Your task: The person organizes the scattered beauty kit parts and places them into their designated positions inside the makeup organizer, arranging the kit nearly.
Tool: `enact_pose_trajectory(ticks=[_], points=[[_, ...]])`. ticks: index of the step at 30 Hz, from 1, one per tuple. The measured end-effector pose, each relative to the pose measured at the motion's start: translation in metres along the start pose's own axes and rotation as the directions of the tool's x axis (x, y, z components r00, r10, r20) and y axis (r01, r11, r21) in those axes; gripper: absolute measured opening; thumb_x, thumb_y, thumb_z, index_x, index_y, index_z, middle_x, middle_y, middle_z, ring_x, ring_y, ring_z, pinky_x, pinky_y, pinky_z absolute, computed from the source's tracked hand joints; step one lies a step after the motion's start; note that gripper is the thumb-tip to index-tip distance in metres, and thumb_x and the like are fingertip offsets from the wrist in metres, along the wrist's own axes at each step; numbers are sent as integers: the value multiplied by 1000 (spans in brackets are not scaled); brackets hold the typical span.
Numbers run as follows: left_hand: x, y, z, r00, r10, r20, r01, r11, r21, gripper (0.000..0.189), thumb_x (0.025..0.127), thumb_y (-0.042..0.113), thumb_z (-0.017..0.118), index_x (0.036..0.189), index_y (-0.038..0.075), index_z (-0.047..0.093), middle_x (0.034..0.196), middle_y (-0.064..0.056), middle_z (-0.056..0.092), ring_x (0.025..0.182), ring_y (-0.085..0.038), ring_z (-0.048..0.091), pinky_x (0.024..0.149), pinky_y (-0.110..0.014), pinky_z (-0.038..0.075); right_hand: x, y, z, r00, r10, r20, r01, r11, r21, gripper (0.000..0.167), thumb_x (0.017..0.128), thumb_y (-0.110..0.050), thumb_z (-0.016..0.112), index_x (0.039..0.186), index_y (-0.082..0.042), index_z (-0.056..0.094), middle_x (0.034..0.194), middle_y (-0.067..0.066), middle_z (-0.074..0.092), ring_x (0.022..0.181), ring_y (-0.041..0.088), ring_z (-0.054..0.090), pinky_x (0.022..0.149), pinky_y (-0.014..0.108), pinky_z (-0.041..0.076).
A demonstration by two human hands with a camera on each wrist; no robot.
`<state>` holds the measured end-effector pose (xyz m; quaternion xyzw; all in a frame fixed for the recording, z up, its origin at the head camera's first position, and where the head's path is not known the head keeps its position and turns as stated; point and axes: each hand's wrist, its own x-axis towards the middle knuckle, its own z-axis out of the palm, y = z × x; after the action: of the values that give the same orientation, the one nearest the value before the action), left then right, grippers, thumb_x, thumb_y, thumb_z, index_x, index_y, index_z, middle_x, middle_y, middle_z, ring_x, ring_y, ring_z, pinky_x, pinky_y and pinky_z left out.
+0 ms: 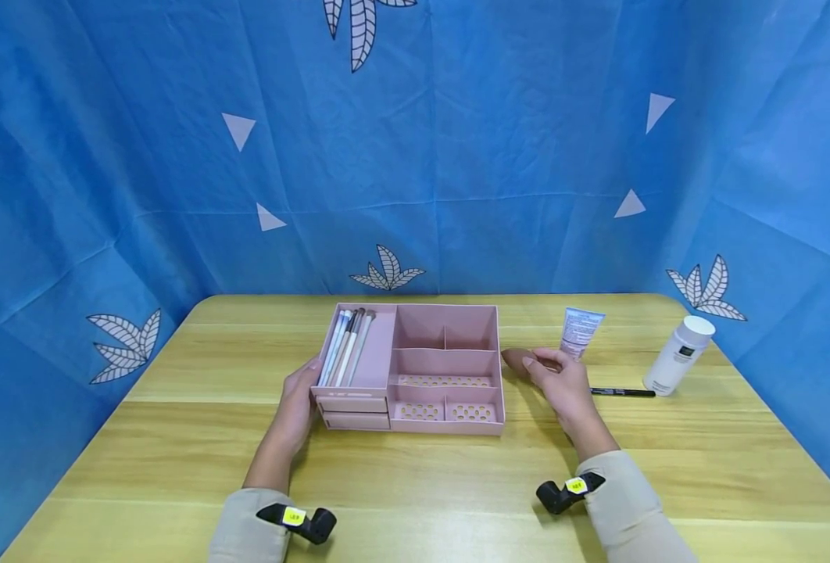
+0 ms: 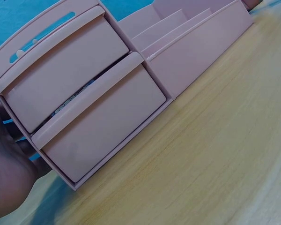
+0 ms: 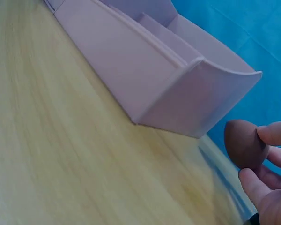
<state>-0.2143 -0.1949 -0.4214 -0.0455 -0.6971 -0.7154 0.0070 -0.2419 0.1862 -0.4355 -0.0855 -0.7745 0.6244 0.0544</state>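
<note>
A brown egg-shaped makeup sponge [image 3: 244, 143] is pinched between the thumb and fingers of my right hand [image 1: 564, 387], just off the right side of a pink desktop organizer [image 1: 445, 428]. In the right wrist view the sponge hangs beside the organizer's corner. My left hand [image 1: 298, 403] rests against the organizer's left side, its fingers [image 2: 25, 148] lying along the wall and partly hidden behind it. Several makeup brushes [image 1: 345, 348] lie in the organizer's left compartment, above two closed drawers [image 2: 103, 122].
Behind my right hand stands a pale squeeze tube [image 1: 581, 328]. A black pen-like stick [image 1: 623, 392] lies to the right of that hand, its tip near a white bottle [image 1: 678, 356] with a white cap. A blue patterned curtain [image 1: 457, 156] hangs behind the wooden table [image 1: 429, 500].
</note>
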Motion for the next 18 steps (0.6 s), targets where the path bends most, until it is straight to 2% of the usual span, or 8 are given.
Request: enact_pose_trajectory(ticks=[5,8,11,15,18], points=[[0,1,-1,1000,-4,-3,4,1000,13,52,102,30,29,140,-4,37,144,-18,40,132,-23,37,113,-33,28,-4,-10,-2,1000,12,-25,-11,1000,29,44,93,-22,59,127,3,51,126,19,52,95,4,55,79,11,50],[0,3,-1,1000,-13,-1,13,1000,22,52,102,30,29,141,-3,36,144,-17,40,132,-22,38,113,-32,29,-6,-18,-2,999,16,-40,-12,993,114,44,93,-21,59,127,5,49,120,15,52,94,5,57,87,19,52],[0,3,-1,1000,-14,2,14,999,30,52,102,30,28,142,-3,35,146,-17,38,135,-24,34,115,-36,26,-8,-25,-2,998,21,-62,-7,977,212,41,92,-16,60,124,8,49,109,10,54,86,1,60,90,25,51],[0,2,-1,1000,-16,9,16,999,36,53,102,31,29,142,-2,34,147,-16,37,138,-26,29,117,-40,21,-12,-34,-2,997,8,-78,15,957,291,40,91,-11,61,123,9,49,102,5,54,87,3,60,86,20,52],[0,1,-1,1000,-9,10,9,1000,28,52,102,30,28,141,-3,36,146,-17,38,136,-25,32,116,-38,23,-17,-40,0,996,-30,-86,54,956,290,39,90,-10,62,121,10,50,102,3,55,88,3,60,84,18,53]])
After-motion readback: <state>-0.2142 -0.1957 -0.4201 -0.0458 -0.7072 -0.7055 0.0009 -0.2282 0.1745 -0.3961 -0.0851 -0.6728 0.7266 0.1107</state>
